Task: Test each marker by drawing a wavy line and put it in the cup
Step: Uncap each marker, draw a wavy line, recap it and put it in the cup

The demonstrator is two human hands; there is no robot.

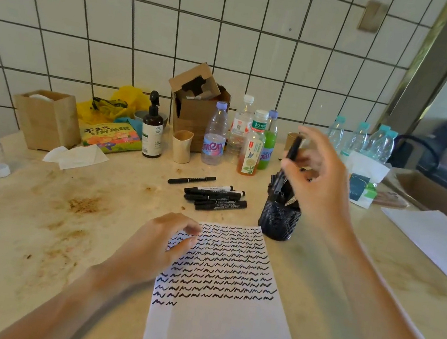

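Note:
My right hand (318, 175) pinches a black marker (292, 154) upright just above the black mesh cup (278, 220), which holds several markers. The cup stands at the top right corner of a white sheet (220, 330) covered with rows of black wavy lines. My left hand (159, 242) rests on the sheet's upper left edge with fingers loosely curled, holding nothing. Several black markers (216, 196) lie in a pile beyond the sheet, and one more marker (191, 179) lies apart behind them.
Along the tiled wall stand several bottles (216, 136), a cardboard box (197, 106), a paper cup (181, 145), a brown pump bottle (152, 131), a snack bag (110, 135) and a wooden box (47, 119). A second white sheet (438, 244) lies at right. Tissue (78, 156) lies left of the markers.

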